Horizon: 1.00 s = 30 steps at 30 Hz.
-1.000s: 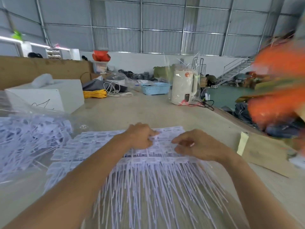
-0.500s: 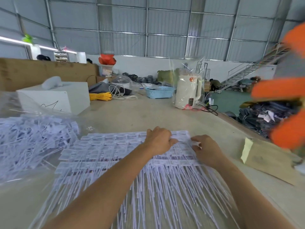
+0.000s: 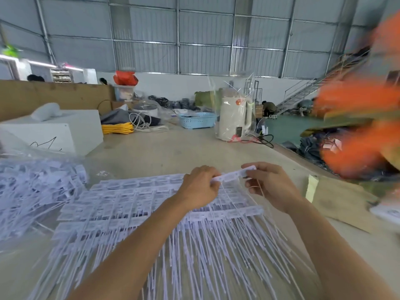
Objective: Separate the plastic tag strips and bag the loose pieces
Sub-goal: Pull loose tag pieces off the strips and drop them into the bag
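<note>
A short white strip of plastic tags [image 3: 234,174] is held just above centre of the frame, raised over a large sheet of joined tag strips [image 3: 151,204] that lies flat on the table [image 3: 173,152]. The left hand [image 3: 200,188] pinches the strip's left end with curled fingers. The right hand [image 3: 269,184] pinches its right end between thumb and fingers; thin white tails hang from the strip towards the sheet. The sheet's long tails fan out towards the bottom of the frame, under both forearms.

At the left edge, a clear plastic bag [image 3: 32,191] holds a heap of loose white tags. To the right of the hands lies a brown cardboard piece [image 3: 342,200]. Further back on the table, upper left, stands a white box [image 3: 65,131]; near centre a pale blue basket [image 3: 198,120] and a white kettle wrapped in clear film [image 3: 234,118]. Blurred orange shapes [image 3: 357,126] fill the right edge.
</note>
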Each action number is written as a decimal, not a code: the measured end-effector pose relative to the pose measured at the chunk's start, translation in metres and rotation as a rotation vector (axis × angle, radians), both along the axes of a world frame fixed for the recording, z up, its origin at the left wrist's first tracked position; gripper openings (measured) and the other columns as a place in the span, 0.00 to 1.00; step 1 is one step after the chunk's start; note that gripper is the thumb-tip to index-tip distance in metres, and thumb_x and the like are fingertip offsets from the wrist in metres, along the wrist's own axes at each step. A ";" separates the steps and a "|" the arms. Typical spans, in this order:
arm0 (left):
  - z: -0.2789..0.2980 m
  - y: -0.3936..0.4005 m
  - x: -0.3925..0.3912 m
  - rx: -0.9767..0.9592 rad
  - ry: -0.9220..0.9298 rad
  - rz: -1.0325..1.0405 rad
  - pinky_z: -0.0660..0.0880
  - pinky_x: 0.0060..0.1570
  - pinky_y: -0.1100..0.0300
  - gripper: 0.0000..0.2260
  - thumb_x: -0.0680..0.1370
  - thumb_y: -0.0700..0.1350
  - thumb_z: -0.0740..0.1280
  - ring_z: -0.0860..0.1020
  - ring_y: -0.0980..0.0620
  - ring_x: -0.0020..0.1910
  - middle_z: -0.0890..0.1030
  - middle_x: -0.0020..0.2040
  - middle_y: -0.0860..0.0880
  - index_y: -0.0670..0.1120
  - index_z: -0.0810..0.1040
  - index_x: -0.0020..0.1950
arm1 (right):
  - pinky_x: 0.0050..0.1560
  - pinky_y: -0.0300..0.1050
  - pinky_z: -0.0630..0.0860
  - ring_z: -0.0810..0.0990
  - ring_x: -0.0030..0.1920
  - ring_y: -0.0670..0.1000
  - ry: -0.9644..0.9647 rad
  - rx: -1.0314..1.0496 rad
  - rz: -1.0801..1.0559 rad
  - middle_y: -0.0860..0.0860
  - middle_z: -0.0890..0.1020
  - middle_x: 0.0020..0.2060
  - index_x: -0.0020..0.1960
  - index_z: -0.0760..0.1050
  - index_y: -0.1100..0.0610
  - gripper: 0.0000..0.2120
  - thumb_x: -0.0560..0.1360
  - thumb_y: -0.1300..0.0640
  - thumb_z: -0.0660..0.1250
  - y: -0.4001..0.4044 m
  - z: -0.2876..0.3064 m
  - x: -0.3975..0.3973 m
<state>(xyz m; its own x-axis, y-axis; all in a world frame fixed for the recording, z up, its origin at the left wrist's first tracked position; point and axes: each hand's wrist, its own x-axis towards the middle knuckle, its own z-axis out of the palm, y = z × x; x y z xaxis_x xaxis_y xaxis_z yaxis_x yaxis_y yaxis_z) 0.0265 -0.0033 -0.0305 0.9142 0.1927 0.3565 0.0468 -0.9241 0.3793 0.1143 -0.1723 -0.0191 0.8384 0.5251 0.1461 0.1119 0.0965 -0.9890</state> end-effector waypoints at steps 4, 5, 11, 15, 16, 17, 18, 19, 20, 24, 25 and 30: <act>0.003 -0.022 0.008 0.029 -0.073 -0.017 0.65 0.53 0.53 0.14 0.81 0.53 0.56 0.74 0.46 0.57 0.79 0.55 0.48 0.47 0.75 0.59 | 0.26 0.36 0.72 0.74 0.26 0.47 -0.108 -0.002 -0.034 0.54 0.78 0.30 0.46 0.77 0.64 0.05 0.77 0.66 0.63 0.004 -0.002 -0.003; 0.003 -0.026 0.010 0.043 -0.077 0.001 0.65 0.50 0.53 0.14 0.81 0.53 0.56 0.75 0.45 0.54 0.80 0.51 0.47 0.46 0.75 0.56 | 0.26 0.36 0.72 0.74 0.26 0.47 -0.134 -0.004 -0.031 0.53 0.77 0.29 0.45 0.76 0.64 0.05 0.77 0.67 0.63 0.004 -0.001 -0.004; 0.004 -0.030 0.007 -0.055 -0.076 0.022 0.71 0.53 0.49 0.13 0.81 0.51 0.58 0.75 0.43 0.52 0.80 0.51 0.43 0.43 0.76 0.54 | 0.25 0.38 0.72 0.74 0.26 0.51 -0.306 -0.174 0.001 0.57 0.76 0.29 0.44 0.76 0.68 0.05 0.76 0.66 0.65 0.004 -0.005 -0.006; 0.005 -0.031 0.005 -0.177 -0.043 0.008 0.70 0.43 0.52 0.14 0.82 0.50 0.58 0.75 0.42 0.44 0.77 0.41 0.44 0.43 0.73 0.43 | 0.25 0.39 0.71 0.73 0.25 0.51 -0.349 -0.118 0.018 0.55 0.75 0.26 0.40 0.76 0.66 0.06 0.76 0.68 0.65 0.004 -0.003 -0.009; 0.005 -0.031 0.005 -0.240 -0.041 -0.009 0.69 0.42 0.53 0.15 0.82 0.50 0.58 0.74 0.42 0.42 0.74 0.37 0.46 0.45 0.71 0.38 | 0.24 0.39 0.71 0.73 0.25 0.50 -0.354 -0.098 0.031 0.55 0.75 0.26 0.40 0.75 0.66 0.06 0.76 0.68 0.65 0.004 -0.002 -0.010; 0.006 -0.031 0.004 -0.316 -0.045 -0.025 0.70 0.42 0.53 0.16 0.81 0.50 0.59 0.75 0.42 0.42 0.73 0.34 0.48 0.46 0.69 0.34 | 0.24 0.39 0.71 0.73 0.25 0.49 -0.353 -0.079 0.048 0.55 0.74 0.27 0.39 0.75 0.66 0.07 0.76 0.69 0.65 0.003 -0.002 -0.011; 0.007 -0.031 0.003 -0.393 -0.057 -0.038 0.71 0.43 0.53 0.18 0.81 0.49 0.59 0.77 0.42 0.42 0.71 0.32 0.50 0.47 0.66 0.32 | 0.24 0.39 0.72 0.73 0.25 0.48 -0.350 -0.063 0.064 0.55 0.74 0.27 0.39 0.75 0.66 0.07 0.75 0.69 0.65 0.003 -0.002 -0.012; 0.007 -0.030 0.003 -0.456 -0.074 -0.048 0.72 0.43 0.54 0.19 0.81 0.49 0.60 0.79 0.44 0.43 0.69 0.30 0.51 0.47 0.64 0.31 | 0.24 0.38 0.72 0.74 0.25 0.48 -0.351 -0.050 0.076 0.55 0.74 0.27 0.38 0.75 0.65 0.07 0.75 0.69 0.65 0.003 -0.002 -0.012; 0.008 -0.030 0.002 -0.504 -0.089 -0.056 0.71 0.43 0.54 0.20 0.81 0.49 0.60 0.80 0.46 0.44 0.67 0.27 0.53 0.47 0.63 0.30 | 0.25 0.38 0.72 0.74 0.26 0.48 -0.368 -0.044 0.080 0.55 0.74 0.27 0.38 0.75 0.64 0.07 0.75 0.69 0.65 0.002 -0.002 -0.013; 0.008 -0.030 0.003 -0.655 -0.093 -0.060 0.65 0.32 0.62 0.20 0.81 0.49 0.61 0.82 0.47 0.49 0.68 0.25 0.55 0.47 0.63 0.29 | 0.27 0.37 0.73 0.74 0.26 0.47 -0.509 -0.045 0.038 0.56 0.76 0.27 0.39 0.77 0.62 0.08 0.74 0.71 0.65 0.004 -0.004 -0.011; 0.008 -0.029 0.003 -0.681 -0.092 -0.063 0.65 0.29 0.64 0.20 0.81 0.48 0.61 0.81 0.49 0.47 0.69 0.25 0.55 0.47 0.64 0.29 | 0.27 0.37 0.74 0.75 0.26 0.47 -0.530 -0.041 0.027 0.55 0.77 0.26 0.38 0.77 0.62 0.09 0.74 0.72 0.65 0.005 -0.006 -0.011; 0.007 -0.027 0.003 -0.756 -0.029 -0.081 0.67 0.34 0.65 0.19 0.80 0.47 0.63 0.71 0.58 0.29 0.72 0.27 0.53 0.47 0.70 0.29 | 0.25 0.37 0.75 0.74 0.25 0.44 -0.601 -0.070 -0.044 0.48 0.77 0.25 0.35 0.77 0.59 0.13 0.72 0.74 0.65 0.008 -0.012 -0.007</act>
